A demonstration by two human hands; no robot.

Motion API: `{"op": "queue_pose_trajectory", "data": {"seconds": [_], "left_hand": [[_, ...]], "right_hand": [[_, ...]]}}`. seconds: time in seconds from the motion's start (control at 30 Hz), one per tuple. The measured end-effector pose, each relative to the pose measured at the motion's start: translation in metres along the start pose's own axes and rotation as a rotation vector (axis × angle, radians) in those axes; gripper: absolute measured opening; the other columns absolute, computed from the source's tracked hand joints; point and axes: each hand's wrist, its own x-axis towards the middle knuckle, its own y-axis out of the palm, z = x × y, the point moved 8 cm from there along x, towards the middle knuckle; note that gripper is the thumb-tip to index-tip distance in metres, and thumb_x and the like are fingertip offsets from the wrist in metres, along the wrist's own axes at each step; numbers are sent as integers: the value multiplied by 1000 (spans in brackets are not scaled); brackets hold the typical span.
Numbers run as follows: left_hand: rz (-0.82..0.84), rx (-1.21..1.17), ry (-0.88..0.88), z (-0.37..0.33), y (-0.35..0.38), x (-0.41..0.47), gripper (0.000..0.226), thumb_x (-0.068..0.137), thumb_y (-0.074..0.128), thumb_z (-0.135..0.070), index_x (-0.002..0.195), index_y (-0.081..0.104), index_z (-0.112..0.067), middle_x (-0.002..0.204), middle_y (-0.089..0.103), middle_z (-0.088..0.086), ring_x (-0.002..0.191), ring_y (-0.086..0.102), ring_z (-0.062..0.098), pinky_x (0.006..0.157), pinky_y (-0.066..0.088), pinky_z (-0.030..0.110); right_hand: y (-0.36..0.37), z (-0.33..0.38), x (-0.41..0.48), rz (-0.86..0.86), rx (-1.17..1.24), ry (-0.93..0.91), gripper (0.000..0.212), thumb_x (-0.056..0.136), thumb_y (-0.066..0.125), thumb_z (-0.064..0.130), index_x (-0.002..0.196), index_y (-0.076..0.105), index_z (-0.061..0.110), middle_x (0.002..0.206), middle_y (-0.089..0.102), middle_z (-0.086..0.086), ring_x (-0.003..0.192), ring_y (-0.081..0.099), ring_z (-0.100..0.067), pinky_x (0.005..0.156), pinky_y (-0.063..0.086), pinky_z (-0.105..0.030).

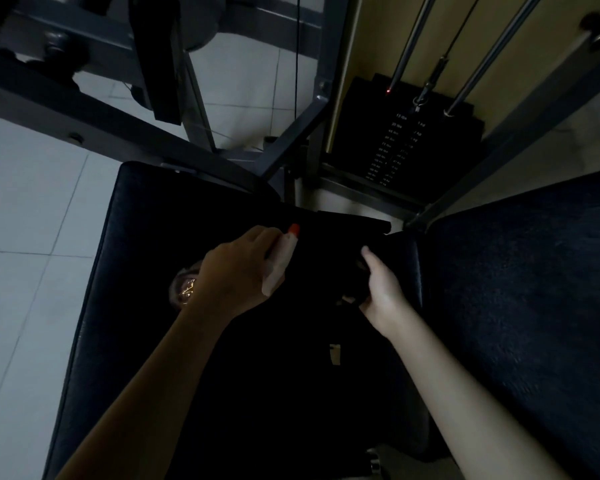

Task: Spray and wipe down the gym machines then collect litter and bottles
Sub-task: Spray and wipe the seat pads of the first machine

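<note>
Spray bottle [282, 258] in left hand [234, 271], dark cloth [354, 284] in right hand [383, 291]

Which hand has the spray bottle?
The left hand, gripping the bottle with the orange nozzle; the right hand grips a dark cloth.

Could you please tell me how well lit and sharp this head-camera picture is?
Head view: dim overall, brightest on the floor tiles at the picture's left; the seat pad is nearly black, so whether the right hand holds anything is lost in shadow; the spray bottle in the left hand reads clearly; the weight stack labels are soft.
</note>
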Motion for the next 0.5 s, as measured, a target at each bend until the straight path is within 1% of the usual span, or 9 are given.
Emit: {"op": "queue_pose_trajectory", "data": {"seconds": [0.03,0.1,0.2,0.27,0.33,0.37,0.4,0.43,0.5], "left_hand": [[42,35,29,-5,6,-1,66,78,47,-56,134,49,-21,129,55,-4,104,61,24,83,50,39],[142,6,32,-12,21,-4,53,85,54,-45,132,49,-23,125,57,-4,105,61,23,84,50,37],[182,-238,-49,-17,38,-8,33,84,59,-28,117,59,-23,102,66,-3,91,65,20,75,51,34],[230,-344,-48,-26,54,-12,32,83,59,-26,114,61,-19,99,67,2,88,66,24,72,50,32],[278,-382,-13,-40,70,-18,33,85,58,-23,116,61,-12,100,68,9,87,66,29,73,52,34],[288,-408,0,-48,74,-20,36,86,56,-23,119,60,-10,99,68,11,84,66,30,73,54,38],[290,-438,20,-54,78,-21,40,87,54,-22,125,57,-10,100,67,12,81,66,29,74,55,41],[298,-452,37,-62,82,-22,44,90,52,-20,133,52,-10,103,67,13,79,66,26,74,55,39],[304,-423,81,-69,84,-21,51,94,53,-15,143,41,-13,114,65,10,85,65,22,78,54,33]], "right_hand": [[-6,7,-5,-2,5,-26,38,95,49,43,121,59,19,105,65,-2,100,61,-22,95,47,-40],[-19,28,-20,-42,-59,-140,38,94,50,43,125,57,22,118,63,-2,110,59,-22,99,45,-42],[-38,68,-49,-131,-229,-362,35,92,54,42,121,61,23,122,63,-2,109,60,-17,100,45,-38],[-50,93,-73,-198,-347,-474,38,91,55,42,117,63,16,114,66,-3,104,62,-16,96,47,-35],[-58,120,-102,-284,-505,-608,29,95,50,36,101,67,14,95,67,-3,89,62,-15,79,47,-28],[-62,134,-117,-361,-641,-709,28,96,49,35,100,66,14,93,65,-4,87,60,-17,74,43,-28],[-63,148,-133,-478,-834,-833,30,95,49,35,107,66,14,97,62,-6,91,58,-21,74,41,-29],[-63,157,-148,-626,-1059,-958,32,94,52,33,115,64,12,102,60,-11,96,55,-26,76,40,-32],[-56,159,-156,-827,-1420,-1142,33,89,63,26,114,64,6,102,57,-20,96,50,-37,78,40,-41]]}}
